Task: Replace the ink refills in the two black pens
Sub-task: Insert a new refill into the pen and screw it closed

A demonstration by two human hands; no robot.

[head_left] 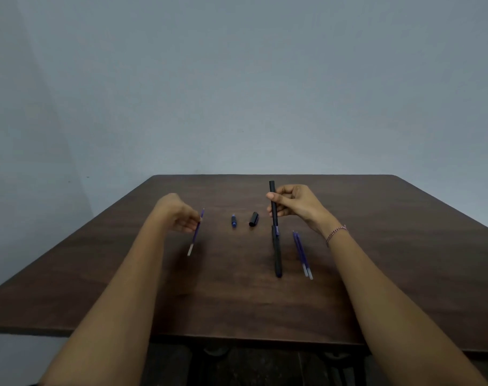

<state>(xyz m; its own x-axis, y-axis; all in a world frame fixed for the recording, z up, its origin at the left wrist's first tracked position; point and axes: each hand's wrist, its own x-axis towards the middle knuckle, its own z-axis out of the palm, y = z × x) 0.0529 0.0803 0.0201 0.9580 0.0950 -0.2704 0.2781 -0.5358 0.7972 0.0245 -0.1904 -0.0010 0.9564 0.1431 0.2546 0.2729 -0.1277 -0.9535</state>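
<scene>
Left hand (178,215) is pinching a thin blue refill (196,232) near its upper end; it is judged light, flexible and easily bent. Right hand (295,203) fingers are curling round the rigid black pen barrel (273,203). The second black pen (277,257) is lying on the surface (237,302) just below them.

The left hand (181,215) held a blue refill (196,232). The right hand (293,203) held a black pen (273,203) upright over the worktop (237,296).

table (237,302): dark brown, wood grain
pen barrel (275,218): black
left refill (194,238): blue, pale end
cap (253,219): black
bracelet (336,234): pink
wall (237,79): grey-blue
</scene>
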